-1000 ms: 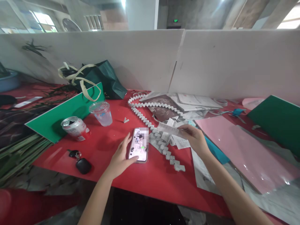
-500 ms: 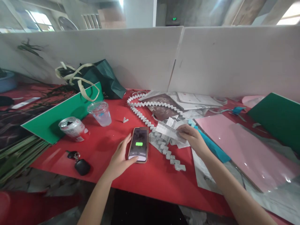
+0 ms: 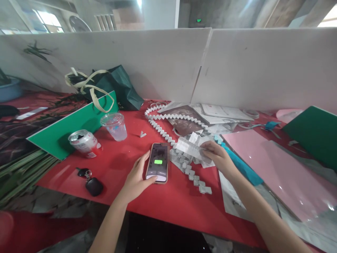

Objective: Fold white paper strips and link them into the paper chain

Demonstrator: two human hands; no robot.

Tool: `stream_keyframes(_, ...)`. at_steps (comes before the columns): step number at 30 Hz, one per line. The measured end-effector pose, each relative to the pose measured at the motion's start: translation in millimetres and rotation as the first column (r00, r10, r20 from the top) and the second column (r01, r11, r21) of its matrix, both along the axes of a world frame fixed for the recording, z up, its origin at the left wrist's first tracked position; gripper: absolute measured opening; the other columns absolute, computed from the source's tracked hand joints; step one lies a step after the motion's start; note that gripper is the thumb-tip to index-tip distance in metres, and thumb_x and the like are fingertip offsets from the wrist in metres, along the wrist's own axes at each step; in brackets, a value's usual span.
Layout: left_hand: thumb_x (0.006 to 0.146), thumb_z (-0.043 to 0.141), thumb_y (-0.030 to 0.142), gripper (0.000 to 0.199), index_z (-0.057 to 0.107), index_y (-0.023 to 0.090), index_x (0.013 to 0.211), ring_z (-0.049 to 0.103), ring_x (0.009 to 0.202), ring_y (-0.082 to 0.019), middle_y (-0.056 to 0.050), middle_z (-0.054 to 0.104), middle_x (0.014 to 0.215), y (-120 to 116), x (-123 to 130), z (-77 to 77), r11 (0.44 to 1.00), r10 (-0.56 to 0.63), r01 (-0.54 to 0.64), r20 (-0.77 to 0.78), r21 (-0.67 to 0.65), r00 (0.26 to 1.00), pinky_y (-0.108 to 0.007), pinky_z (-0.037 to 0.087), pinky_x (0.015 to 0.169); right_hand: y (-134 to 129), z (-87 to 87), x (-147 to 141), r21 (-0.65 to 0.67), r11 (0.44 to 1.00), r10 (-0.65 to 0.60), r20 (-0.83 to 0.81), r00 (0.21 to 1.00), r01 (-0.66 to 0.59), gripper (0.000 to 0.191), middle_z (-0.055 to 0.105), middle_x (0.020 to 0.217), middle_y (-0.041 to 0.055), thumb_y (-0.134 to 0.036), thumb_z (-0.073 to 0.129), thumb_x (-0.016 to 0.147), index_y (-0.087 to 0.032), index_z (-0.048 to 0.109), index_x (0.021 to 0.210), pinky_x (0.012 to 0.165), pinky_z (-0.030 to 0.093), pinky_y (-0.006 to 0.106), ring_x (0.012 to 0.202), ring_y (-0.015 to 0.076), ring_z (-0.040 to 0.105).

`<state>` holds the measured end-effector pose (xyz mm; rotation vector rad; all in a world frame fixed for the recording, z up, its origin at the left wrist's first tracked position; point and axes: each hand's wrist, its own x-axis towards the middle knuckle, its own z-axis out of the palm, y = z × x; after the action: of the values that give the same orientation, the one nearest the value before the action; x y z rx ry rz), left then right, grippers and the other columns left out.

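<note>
My left hand [image 3: 136,181] is at a smartphone [image 3: 157,168] with a lit screen and a bright green button. Its fingers lie along the phone's left edge, and the thumb rests on the lower part of the screen. Between the thumb and fingers of my right hand [image 3: 218,156], a flat whitish paper strip [image 3: 190,148] is pinched by its right end. Beneath that strip are loose pale paper pieces and a long zigzag chain of folded paper [image 3: 161,131]. The chain loops toward the back and ends near the front in a thicker grey part [image 3: 196,180].
Left on the red table [image 3: 126,161] stand a drink can [image 3: 85,144], a plastic cup [image 3: 116,126] and a green board [image 3: 60,131]; keys [image 3: 93,185] lie in front. A dark green bag [image 3: 122,88] sits behind. Pink folders [image 3: 265,158] lie right. A white partition [image 3: 158,63] borders the back.
The view has shifted slightly, so everything sits a little further right. Both hands keep their places at the phone and the paper strip.
</note>
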<state>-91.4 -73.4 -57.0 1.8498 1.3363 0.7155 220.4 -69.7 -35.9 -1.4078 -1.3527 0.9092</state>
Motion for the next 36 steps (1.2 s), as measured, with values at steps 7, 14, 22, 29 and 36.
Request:
stream_keyframes(7, 0.087, 0.044, 0.047, 0.059, 0.027, 0.028, 0.14, 0.017, 0.139, -0.025, -0.005, 0.024, 0.15, 13, -4, 4.7, 0.967, 0.167, -0.078, 0.372, -0.242, 0.913, -0.044, 0.022, 0.111, -2, 2.2, -2, 0.068, 0.996, 0.043, 0.086, 0.995, -0.049, 0.01, 0.062, 0.08, 0.0028, -0.026, 0.054, 0.076, -0.019, 0.057, 0.083, 0.063, 0.043, 0.029, 0.072, 0.0173, 0.057)
stream_keyframes(14, 0.081, 0.055, 0.039, 0.047, 0.048, 0.026, 0.126, 0.051, 0.115, -0.022, -0.006, 0.048, 0.135, 51, 21, 50.2, 0.992, 0.096, -0.114, 0.298, 0.044, 0.95, -0.037, 0.039, 0.098, -10, 10.0, -12, 0.301, 0.944, 0.029, 0.322, 0.946, -0.132, 0.013, 0.064, 0.09, 0.0042, -0.017, 0.049, 0.081, -0.021, 0.06, 0.087, 0.061, 0.042, 0.028, 0.071, 0.0159, 0.056)
stream_keyframes(22, 0.079, 0.058, 0.035, 0.028, 0.07, 0.018, 0.097, 0.062, 0.09, -0.022, -0.005, 0.07, 0.095, 82, 124, 54.5, 0.804, -0.594, 0.594, 0.051, 0.0, 0.803, -0.028, 0.046, 0.075, -10, 9.4, -11, 0.404, 0.9, 0.0, 0.372, 0.928, -0.162, 0.017, 0.061, 0.086, 0.0038, -0.009, 0.048, 0.081, -0.021, 0.06, 0.083, 0.057, 0.04, 0.027, 0.07, 0.0148, 0.055)
stream_keyframes(29, 0.075, 0.066, 0.033, 0.035, 0.067, 0.018, 0.107, 0.06, 0.1, -0.023, -0.008, 0.068, 0.106, 86, 115, 36.6, 0.776, -0.568, 0.623, 0.323, -0.097, 0.757, -0.031, 0.045, 0.085, -12, 10.7, -15, 0.356, 0.923, 0.01, 0.352, 0.936, -0.143, 0.015, 0.06, 0.087, 0.0036, -0.013, 0.048, 0.082, -0.021, 0.06, 0.087, 0.058, 0.041, 0.027, 0.071, 0.015, 0.055)
stream_keyframes(36, 0.071, 0.071, 0.03, 0.04, 0.066, 0.018, 0.109, 0.058, 0.107, -0.023, -0.009, 0.064, 0.115, 86, 115, 40.5, 0.794, -0.524, 0.601, 0.398, -0.093, 0.754, -0.033, 0.044, 0.091, -7, 5.3, -3, 0.355, 0.935, -0.139, 0.3, 0.944, 0.025, 0.01, 0.064, 0.084, 0.0029, -0.022, 0.053, 0.081, -0.021, 0.061, 0.086, 0.064, 0.042, 0.029, 0.073, 0.0167, 0.057)
